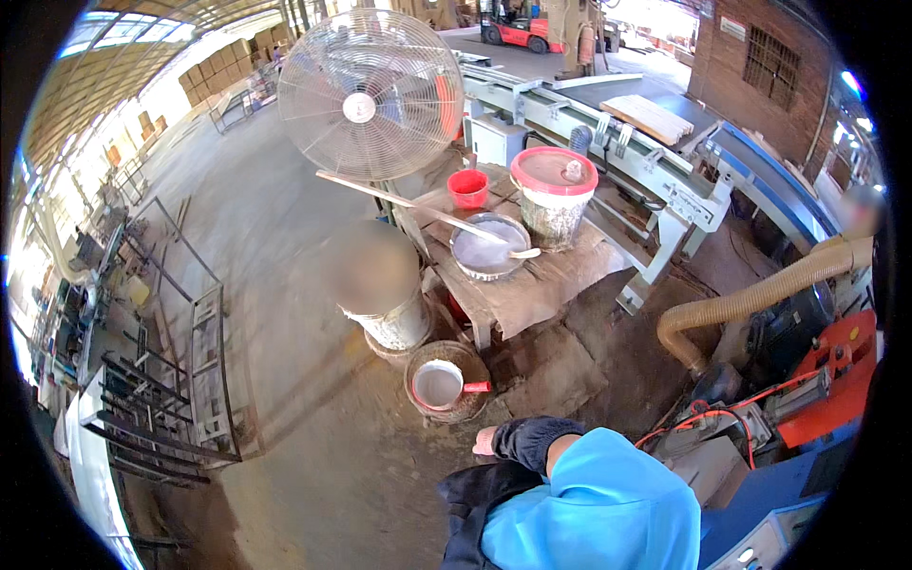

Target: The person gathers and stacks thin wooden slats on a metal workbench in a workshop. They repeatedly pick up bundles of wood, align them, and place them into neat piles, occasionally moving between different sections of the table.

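Down at the bottom edge only 1 hand (521,440) shows, wearing a dark glove and coming out of a bright blue sleeve (598,499); which hand it is I cannot tell. It hangs loosely curled with a pale fingertip poking out at the left, holding nothing and touching nothing. Nearest to it, on the concrete floor just ahead, sits a red-handled scoop (440,385) of grey liquid inside a crusted round pan (470,404). Beyond that stands a dirty white bucket (399,323) beside a low wooden table (541,285). On the table are a metal basin (486,252) of grey paste with a long stick (408,201) across it, a small red cup (467,187) and a red-lidded bucket (553,195).
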Demonstrator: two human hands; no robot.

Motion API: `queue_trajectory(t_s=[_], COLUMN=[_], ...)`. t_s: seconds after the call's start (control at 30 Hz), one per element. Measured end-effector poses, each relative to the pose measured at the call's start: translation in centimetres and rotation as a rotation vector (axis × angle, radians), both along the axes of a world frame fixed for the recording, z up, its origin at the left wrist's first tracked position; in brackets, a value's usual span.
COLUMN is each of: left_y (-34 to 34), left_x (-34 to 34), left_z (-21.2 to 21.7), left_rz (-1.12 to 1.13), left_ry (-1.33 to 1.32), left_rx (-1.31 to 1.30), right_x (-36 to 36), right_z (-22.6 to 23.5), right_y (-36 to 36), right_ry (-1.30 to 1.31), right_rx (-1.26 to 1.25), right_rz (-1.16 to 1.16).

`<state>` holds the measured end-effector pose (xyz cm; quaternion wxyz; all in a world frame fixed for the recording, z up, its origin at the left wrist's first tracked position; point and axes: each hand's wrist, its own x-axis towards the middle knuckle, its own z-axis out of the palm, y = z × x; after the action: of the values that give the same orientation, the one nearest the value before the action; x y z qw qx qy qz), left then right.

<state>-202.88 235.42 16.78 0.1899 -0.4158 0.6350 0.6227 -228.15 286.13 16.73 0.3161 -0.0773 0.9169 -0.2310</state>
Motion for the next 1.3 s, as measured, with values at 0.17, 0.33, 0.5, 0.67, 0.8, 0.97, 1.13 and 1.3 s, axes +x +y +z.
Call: queue_trajectory(t_s=[0.17, 0.33, 0.5, 0.67, 0.8, 0.97, 1.13, 1.3], left_y=[3.8, 10.4, 14.0, 16.0, 17.1, 18.5, 19.7, 20.7], left_x=[-4.7, -9.2, -11.4, -12.0, -11.9, -13.0, -13.6, -14.3], left_z=[-0.2, 0.3, 0.7, 0.7, 1.1, 1.0, 1.0, 0.9], left_rz=[-0.112, -0.2, -0.232, -0.241, -0.245, -0.278, -0.294, -0.321], left_ry=[-0.07, -0.094, -0.097, -0.111, -0.129, -0.135, -0.141, -0.144], left_rx=[-0.062, -0.07, -0.082, -0.098, -0.112, -0.126, -0.138, -0.153], right_x=[2.3, 3.6, 3.2, 2.0, 0.5, -0.6, -0.7, -0.5], right_z=[-0.7, -2.9, -3.3, -2.0, -1.8, -3.8, -4.3, -5.0], right_y=[2.5, 5.5, 7.6, 8.7, 8.5, 8.7, 10.7, 12.4], right_ry=[-0.056, -0.135, -0.173, -0.072, -0.122, -0.118, -0.115, -0.143], right_rx=[0.028, 0.004, -0.014, -0.014, -0.042, -0.03, -0.051, -0.058], right_rz=[-0.083, -0.319, -0.33, -0.1, -0.101, -0.153, -0.149, -0.247])
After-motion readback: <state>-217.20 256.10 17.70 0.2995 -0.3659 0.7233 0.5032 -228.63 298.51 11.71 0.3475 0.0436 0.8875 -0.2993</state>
